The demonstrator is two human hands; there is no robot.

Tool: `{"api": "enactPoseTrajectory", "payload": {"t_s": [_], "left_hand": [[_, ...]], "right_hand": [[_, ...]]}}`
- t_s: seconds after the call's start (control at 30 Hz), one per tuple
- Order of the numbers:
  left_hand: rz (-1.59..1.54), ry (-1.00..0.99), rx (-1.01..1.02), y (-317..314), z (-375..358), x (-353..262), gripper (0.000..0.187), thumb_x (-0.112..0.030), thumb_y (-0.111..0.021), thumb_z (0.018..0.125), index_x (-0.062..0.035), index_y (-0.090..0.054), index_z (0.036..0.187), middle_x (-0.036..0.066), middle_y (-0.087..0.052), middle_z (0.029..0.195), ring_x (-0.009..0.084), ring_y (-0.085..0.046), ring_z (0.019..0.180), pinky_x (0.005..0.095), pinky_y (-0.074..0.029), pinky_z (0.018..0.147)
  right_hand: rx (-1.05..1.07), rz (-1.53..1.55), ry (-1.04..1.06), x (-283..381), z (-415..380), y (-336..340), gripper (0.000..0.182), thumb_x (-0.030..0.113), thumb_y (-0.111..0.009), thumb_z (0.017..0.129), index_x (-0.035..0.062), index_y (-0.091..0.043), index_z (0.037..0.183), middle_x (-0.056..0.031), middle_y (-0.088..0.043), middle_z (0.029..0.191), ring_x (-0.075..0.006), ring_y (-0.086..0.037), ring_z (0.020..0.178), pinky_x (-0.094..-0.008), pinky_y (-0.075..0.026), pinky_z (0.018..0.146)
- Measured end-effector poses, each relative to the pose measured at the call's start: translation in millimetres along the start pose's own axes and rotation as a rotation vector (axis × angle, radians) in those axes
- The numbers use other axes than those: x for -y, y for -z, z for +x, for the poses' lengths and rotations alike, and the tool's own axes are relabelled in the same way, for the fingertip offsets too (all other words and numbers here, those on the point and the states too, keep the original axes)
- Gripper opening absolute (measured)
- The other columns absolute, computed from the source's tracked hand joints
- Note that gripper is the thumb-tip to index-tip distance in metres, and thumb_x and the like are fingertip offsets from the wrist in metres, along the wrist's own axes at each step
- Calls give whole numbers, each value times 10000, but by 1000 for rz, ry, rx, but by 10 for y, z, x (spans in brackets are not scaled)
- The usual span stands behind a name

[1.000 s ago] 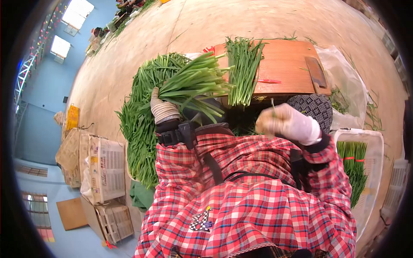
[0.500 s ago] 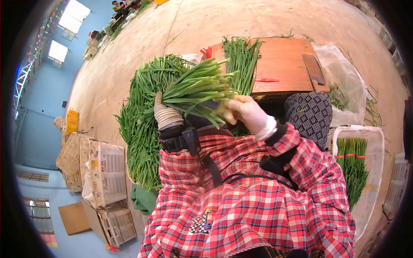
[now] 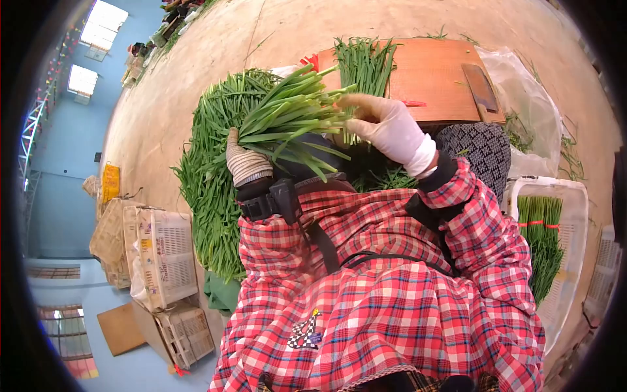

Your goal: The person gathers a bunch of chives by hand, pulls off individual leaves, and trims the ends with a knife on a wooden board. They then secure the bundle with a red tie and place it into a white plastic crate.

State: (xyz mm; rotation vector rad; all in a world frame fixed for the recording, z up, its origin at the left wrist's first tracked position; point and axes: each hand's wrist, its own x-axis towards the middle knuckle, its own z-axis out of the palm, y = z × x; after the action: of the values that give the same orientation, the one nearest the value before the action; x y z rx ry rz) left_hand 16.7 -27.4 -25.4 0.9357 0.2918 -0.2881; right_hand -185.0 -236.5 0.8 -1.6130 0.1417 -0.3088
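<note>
My left hand (image 3: pixel 246 162), in a striped glove, is closed round a bunch of green stalks (image 3: pixel 287 114) whose pale ends point right. At those pale ends is my right hand (image 3: pixel 392 129) in a white glove, its thumb and fingers apart with nothing between them. A large heap of the same greens (image 3: pixel 212 176) lies beside and behind my left hand. Another bundle (image 3: pixel 366 68) rests on the left part of the orange board (image 3: pixel 434 72). On the board's right side is a cleaver (image 3: pixel 480 90), and a red pen-like item (image 3: pixel 414 103) lies near its front edge.
A white crate (image 3: pixel 575 248) at the right holds greens tied with a red band (image 3: pixel 539 224). Clear plastic (image 3: pixel 522 98) lies beside the board. Stacked crates (image 3: pixel 166 258) stand at the left. A patterned cloth (image 3: pixel 473 153) covers something just before the board.
My right hand has moved up and right off the bunch's pale ends, and its fingers have opened. My left hand keeps its hold. The whole view has shifted slightly.
</note>
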Motion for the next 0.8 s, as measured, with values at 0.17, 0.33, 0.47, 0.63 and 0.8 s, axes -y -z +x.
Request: {"api": "enactPoseTrajectory", "payload": {"t_s": [0.17, 0.33, 0.47, 0.63, 0.8], "left_hand": [[7, -41, -17, 14, -37, -47, 435, -371, -511, 940, 10, -607, 1127, 194, -646, 1101, 356, -633, 954, 511, -524, 846], [-101, 58, 119, 110, 76, 52, 429, -380, -543, 929, -12, -592, 1145, 188, -646, 1109, 370, -625, 968, 553, -520, 836], [-148, 107, 86, -14, -28, 107, 474, -404, -492, 945, -2, -572, 1183, 203, -631, 1141, 383, -607, 1011, 556, -496, 888], [-216, 65, 184, 25, 24, 160, 462, -345, -437, 951, 74, -556, 1106, 228, -622, 1082, 372, -600, 1000, 499, -475, 947], [-259, 11, 150, 45, 74, 98, 460, -337, -450, 945, 86, -564, 1085, 239, -626, 1068, 371, -603, 997, 499, -486, 932]], "right_hand": [[195, -479, -2, -591, 14, 53, 572, 243, -697, 821, 26, -508, 1316, -176, -654, 1141, -262, -635, 1044, -355, -491, 911], [335, -251, -73, -845, 86, -500, 571, 315, -650, 835, 46, -497, 1315, -188, -641, 1145, -325, -627, 1022, -343, -488, 883], [411, -171, 77, -659, 11, -257, 201, 169, -545, 940, 17, -676, 929, -53, -572, 657, -109, -516, 532, -261, -443, 533], [511, -695, 146, -1069, -268, 385, 236, 241, -521, 845, 70, -679, 880, -143, -642, 719, -311, -638, 675, -420, -502, 626], [291, -897, -148, -712, -648, 581, 313, 350, -619, 822, 62, -718, 892, -159, -686, 775, -322, -668, 759, -408, -524, 695]]}}
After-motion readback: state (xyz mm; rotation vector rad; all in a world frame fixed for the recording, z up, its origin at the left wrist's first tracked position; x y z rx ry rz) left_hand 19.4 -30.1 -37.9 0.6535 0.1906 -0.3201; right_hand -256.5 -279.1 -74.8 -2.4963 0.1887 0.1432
